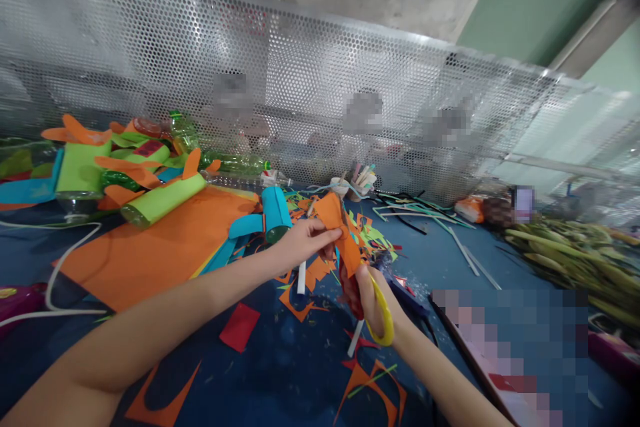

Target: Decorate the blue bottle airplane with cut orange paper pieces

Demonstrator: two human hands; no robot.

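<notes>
My left hand (316, 239) pinches a piece of orange paper (345, 240) between thumb and fingers, above the blue table. My right hand (374, 292) is closed around scissors with a yellow loop handle (385, 320). A thin dark blade edge shows against the upper part of the paper; most of the blades is hidden. Something red hangs just below the paper, beside my right hand, and I cannot make out what it is. Orange, green and red scraps (317, 270) lie beneath both hands. Left of them stands a bottle wrapped in blue paper (275, 210).
Orange sheets (160, 240) and paper-wrapped bottles (165, 200) fill the left. Cups of markers (363, 180) stand before a perforated metal screen (310, 80). Thin strips (470, 257) and dry leaves (565, 250) lie right. A white cable (60, 267) runs at far left.
</notes>
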